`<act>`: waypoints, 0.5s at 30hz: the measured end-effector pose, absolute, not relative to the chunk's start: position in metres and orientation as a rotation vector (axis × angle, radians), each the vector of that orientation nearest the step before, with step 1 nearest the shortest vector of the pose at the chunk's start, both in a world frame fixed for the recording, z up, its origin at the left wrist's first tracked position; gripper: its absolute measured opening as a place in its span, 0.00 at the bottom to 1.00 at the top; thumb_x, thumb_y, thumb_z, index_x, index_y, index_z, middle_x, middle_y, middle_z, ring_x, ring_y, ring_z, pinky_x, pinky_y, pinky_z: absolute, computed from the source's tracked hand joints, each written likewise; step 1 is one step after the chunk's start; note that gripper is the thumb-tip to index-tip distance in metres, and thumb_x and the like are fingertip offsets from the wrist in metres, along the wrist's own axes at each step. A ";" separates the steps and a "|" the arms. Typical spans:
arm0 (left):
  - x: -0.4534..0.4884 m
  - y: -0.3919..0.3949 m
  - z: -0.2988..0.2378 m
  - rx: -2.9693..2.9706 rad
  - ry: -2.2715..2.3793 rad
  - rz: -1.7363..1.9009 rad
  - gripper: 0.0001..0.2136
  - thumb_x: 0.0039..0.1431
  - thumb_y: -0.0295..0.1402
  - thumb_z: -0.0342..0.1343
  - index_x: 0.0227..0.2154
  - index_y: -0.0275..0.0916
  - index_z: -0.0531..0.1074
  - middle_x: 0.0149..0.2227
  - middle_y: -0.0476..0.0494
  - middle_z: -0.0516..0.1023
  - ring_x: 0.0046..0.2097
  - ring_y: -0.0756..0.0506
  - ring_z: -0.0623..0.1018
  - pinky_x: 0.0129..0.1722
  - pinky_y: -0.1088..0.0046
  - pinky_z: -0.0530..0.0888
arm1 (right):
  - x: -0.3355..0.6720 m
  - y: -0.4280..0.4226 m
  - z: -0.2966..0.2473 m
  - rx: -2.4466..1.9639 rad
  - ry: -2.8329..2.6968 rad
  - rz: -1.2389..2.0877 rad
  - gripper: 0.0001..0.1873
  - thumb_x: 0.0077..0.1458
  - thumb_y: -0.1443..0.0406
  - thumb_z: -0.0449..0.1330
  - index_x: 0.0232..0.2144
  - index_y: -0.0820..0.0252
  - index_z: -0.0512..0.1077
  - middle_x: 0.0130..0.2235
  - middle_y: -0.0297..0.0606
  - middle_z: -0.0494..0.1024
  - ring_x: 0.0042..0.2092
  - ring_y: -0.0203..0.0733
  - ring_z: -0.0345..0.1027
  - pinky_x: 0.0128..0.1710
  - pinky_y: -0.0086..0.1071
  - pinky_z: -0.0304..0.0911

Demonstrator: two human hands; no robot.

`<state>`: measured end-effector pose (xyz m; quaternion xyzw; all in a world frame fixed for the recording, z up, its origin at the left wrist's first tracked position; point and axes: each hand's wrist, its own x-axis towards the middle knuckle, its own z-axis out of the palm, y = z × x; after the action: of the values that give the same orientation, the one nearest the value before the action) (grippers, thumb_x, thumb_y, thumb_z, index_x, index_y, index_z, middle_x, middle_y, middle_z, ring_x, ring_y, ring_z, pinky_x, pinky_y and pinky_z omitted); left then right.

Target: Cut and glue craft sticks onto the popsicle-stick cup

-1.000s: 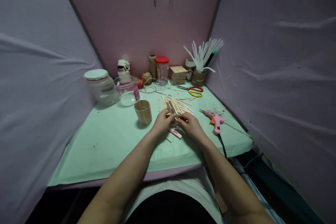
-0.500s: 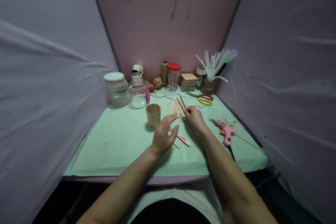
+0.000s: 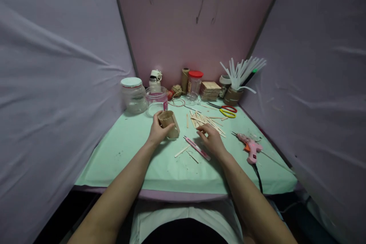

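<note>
My left hand (image 3: 158,132) is wrapped round a small cup made of wooden craft sticks (image 3: 169,123), which it tips towards me on the green table (image 3: 128,160). My right hand (image 3: 211,138) rests palm down at the near edge of a loose pile of wooden sticks (image 3: 205,120), its fingers curled on the table. Whether it holds a stick I cannot tell. A pink craft knife (image 3: 197,148) lies between the hands, with two short stick pieces (image 3: 183,151) beside it.
A pink glue gun (image 3: 250,147) with its black cord lies right. Red and yellow scissors (image 3: 224,109), clear jars (image 3: 133,94), twine (image 3: 177,90), a red-lidded jar (image 3: 195,84), stacked wood squares (image 3: 209,90) and a holder of white sticks (image 3: 233,95) line the back. Purple fabric walls close three sides.
My left hand left the stick pile, crossed over the knife to the left and took hold of the stick cup, tipping it. My right hand drew back to the pile's near edge.
</note>
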<state>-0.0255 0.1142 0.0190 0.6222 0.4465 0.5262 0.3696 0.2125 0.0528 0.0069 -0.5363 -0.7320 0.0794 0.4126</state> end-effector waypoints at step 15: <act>-0.033 0.116 0.020 1.186 0.885 1.243 0.36 0.45 0.43 0.67 0.57 0.43 0.60 0.55 0.39 0.69 0.56 0.39 0.69 0.51 0.65 0.70 | 0.155 0.030 0.003 -0.941 -2.430 0.113 0.06 0.61 0.68 0.57 0.32 0.58 0.73 0.34 0.39 0.75 0.37 0.42 0.63 0.36 0.33 0.58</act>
<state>-0.0334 0.1161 0.0198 0.5050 0.3768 0.5291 0.5683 0.1548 0.0297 0.0033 -0.3480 -0.8988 0.0419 0.2634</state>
